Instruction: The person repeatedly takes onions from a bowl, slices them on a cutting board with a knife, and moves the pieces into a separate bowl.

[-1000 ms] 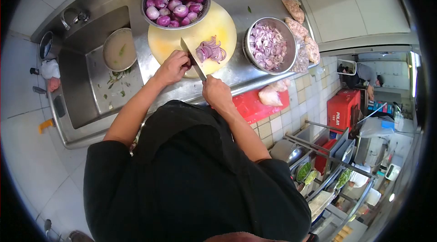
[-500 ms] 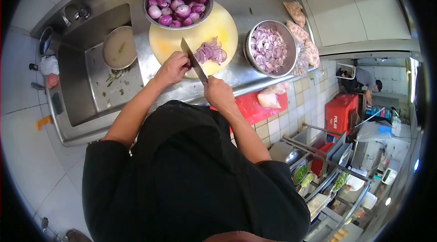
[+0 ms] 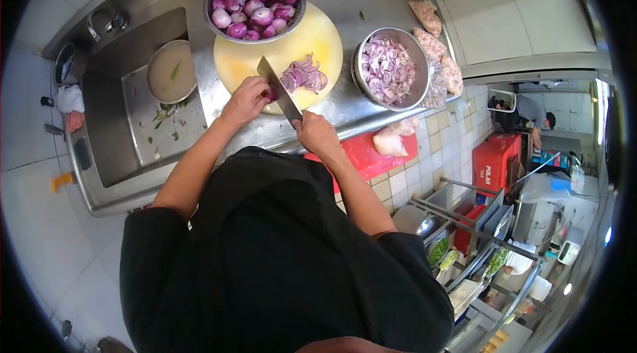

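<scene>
A round pale cutting board lies on the steel counter. On its lower left edge my left hand is closed on a piece of red onion, mostly covered by the fingers. My right hand grips the handle of a wide knife, whose blade stands beside the left fingertips. Sliced onion is heaped right of the blade. A colander of peeled red onions overlaps the board's top edge. To the right, a steel bowl holds cut onion.
A sink with a pan of cloudy water is at the left. Bags of food line the counter's right end. A red board with pale meat lies nearer me. Another person is far right.
The knife and both hands have shifted slightly, with the blade tilted flatter. The whole view has moved a little left. The far person's head and arm show more.
</scene>
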The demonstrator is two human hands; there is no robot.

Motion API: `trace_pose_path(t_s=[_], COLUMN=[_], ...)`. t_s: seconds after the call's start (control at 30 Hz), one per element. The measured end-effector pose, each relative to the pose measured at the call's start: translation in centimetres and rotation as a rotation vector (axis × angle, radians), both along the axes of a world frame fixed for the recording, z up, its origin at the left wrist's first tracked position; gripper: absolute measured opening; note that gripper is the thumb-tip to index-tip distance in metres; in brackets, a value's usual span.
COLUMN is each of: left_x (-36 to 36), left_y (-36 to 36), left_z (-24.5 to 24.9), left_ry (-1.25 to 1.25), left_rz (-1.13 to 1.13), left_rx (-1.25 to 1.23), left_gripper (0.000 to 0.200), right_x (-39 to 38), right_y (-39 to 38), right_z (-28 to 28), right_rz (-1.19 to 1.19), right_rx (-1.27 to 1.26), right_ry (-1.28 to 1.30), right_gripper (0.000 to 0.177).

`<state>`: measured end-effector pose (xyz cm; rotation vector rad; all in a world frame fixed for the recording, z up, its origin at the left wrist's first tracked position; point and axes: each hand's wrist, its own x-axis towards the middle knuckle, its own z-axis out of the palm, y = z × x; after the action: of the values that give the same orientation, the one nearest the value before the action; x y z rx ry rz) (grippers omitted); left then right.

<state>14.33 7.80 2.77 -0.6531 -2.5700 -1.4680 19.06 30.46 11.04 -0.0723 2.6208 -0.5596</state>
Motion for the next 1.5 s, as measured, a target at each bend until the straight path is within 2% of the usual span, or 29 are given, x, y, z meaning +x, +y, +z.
trace_pose_path(t_s=[0.1, 0.2, 0.3, 0.4, 0.5, 0.63, 0.73, 0.87, 0.93, 1.07, 1.17, 1.27, 1.37, 1.5], left_x=[-0.5, -0.8, -0.8, -0.5, 0.1, -0.9, -1.4, -1.5, -1.6, -1.6, -1.2, -0.9, -1.0, -0.5], left_y=[0.5, 1.4, 3.5, 3.1, 1.0, 0.9, 1.2, 1.3, 1.6, 1.7, 1.6, 1.9, 1.7, 2.1], left_z=[0.6, 2.3, 4.6, 6.5, 3.2, 2.2, 2.1, 2.3, 2.1, 1.6, 1.0, 0.8, 0.6, 0.3], left_ry=[0.107, -0.257, -0.552, -0.650, 0.038, 0.090, 0.102, 0.066, 0.095, 0.103, 0.121, 0.110, 0.120, 0.094], left_rz=[0.044, 0.049, 0.233, 0.217, 0.010, -0.112, -0.137, -0.148, -0.140, -0.134, -0.098, -0.079, -0.056, -0.039], left_rx=[-0.051, -0.392, -0.287, -0.228, -0.159, -0.027, -0.050, -0.125, -0.158, -0.098, -0.063, -0.049, -0.038, -0.026], left_gripper=[0.030, 0.038, 0.041, 0.035, 0.029, 0.015, 0.011, 0.009, 0.008, 0.009, 0.010, 0.010, 0.010, 0.010], right_x=[-0.5, -1.0, -1.0, -0.2, 0.4, 0.4, 0.4, 0.8, 1.0, 0.3, 0.8, 0.6, 0.6, 0.8], right_y=[1.2, 1.9, 1.6, 1.3, 0.8, 0.1, 0.2, 0.3, 0.0, 0.3, 0.4, 0.2, 0.3, 0.4], right_z=[0.7, 0.5, 0.6, 1.3, 1.5, 0.5, 0.6, 3.0, 2.3, 0.6, 2.4, 0.4, 2.8, 1.3], right_rz=[-0.068, -0.093, -0.092, -0.106, -0.123, -0.104, -0.064, -0.059, -0.037, 0.038, 0.019, 0.038, 0.027, 0.031], right_rx=[-0.004, 0.012, 0.006, -0.002, -0.001, 0.011, 0.028, 0.046, 0.045, 0.091, 0.065, 0.092, 0.075, 0.087], right_ry=[-0.025, -0.011, 0.001, -0.003, -0.001, 0.024, 0.053, 0.091, 0.125, 0.159, 0.179, 0.146, 0.132, 0.116], right_gripper=[0.035, 0.036, 0.035, 0.033, 0.031, 0.029, 0.029, 0.027, 0.025, 0.024, 0.024, 0.024, 0.025, 0.025])
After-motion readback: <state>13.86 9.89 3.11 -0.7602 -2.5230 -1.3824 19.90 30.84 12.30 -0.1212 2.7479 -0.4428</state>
